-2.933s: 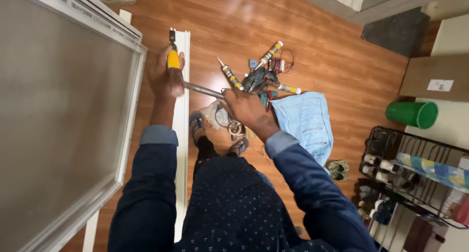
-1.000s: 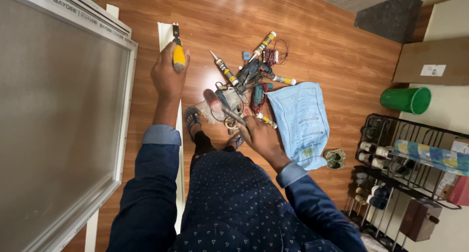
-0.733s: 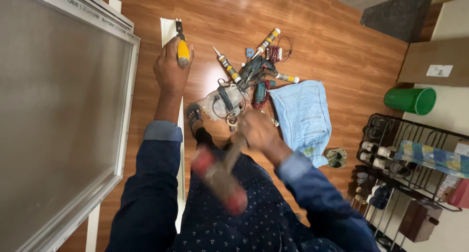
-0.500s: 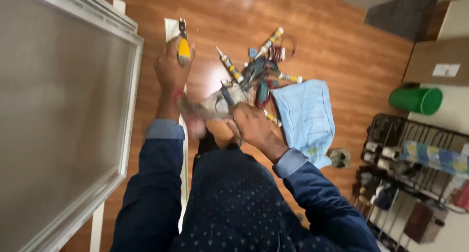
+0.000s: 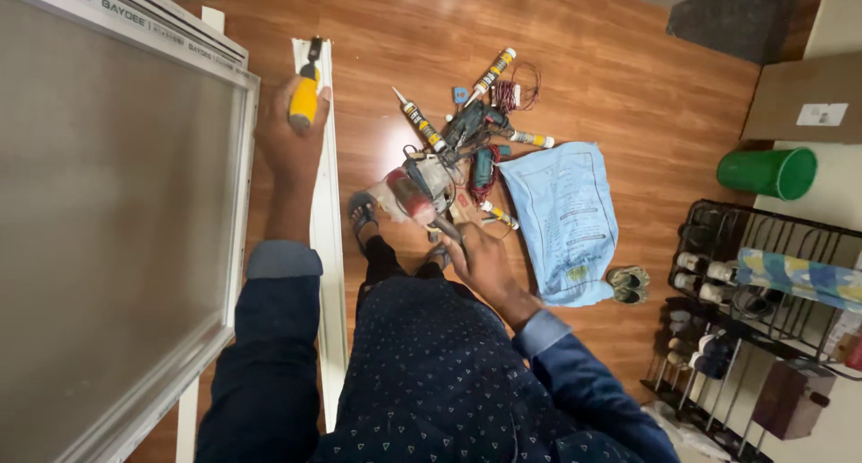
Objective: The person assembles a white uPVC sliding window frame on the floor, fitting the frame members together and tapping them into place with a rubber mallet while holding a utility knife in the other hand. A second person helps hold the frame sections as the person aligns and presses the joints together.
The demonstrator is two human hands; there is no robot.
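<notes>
Left hand (image 5: 285, 140) is clamped round a yellow-handled chisel (image 5: 304, 99), fingers wrapped on the grip. Handle is bright yellow w/ a dark cap end and dark metal shank pointing away from the person; the tool sits over the long white strip (image 5: 327, 247) lying on the wood floor (image 5: 628, 86).

Right hand (image 5: 485, 265) is closed on the handle of a hammer (image 5: 422, 202): head looks reddish and blurred, handle dark, running down into the fist. Hammer is just right of the white strip, above the person's sandalled foot (image 5: 362, 213).

Landmark = the white strip.
- Left of it, touching or nearly so: big white-framed window panel (image 5: 117, 202) w/ grey frosted pane, dark lettering along its top frame.
- Right of it, near: heap of tools (image 5: 467, 140) – power drill, red cables, several sealant tubes (image 5: 420, 126), white w/ yellow and dark label bands and tapered nozzles.
- Further right: pale blue sack (image 5: 561, 216) lying flat, rectangular, dark print lines and a small coloured mark near its lower end.
- Well right: green bucket (image 5: 768, 171) on its side; brown cardboard box (image 5: 804, 99) w/ small white rectangular label; black wire shoe rack (image 5: 754, 301) w/ shoes and a rolled multicolour cloth on top.
- Small pair of sandals (image 5: 627, 282) by the sack's lower corner.
</notes>
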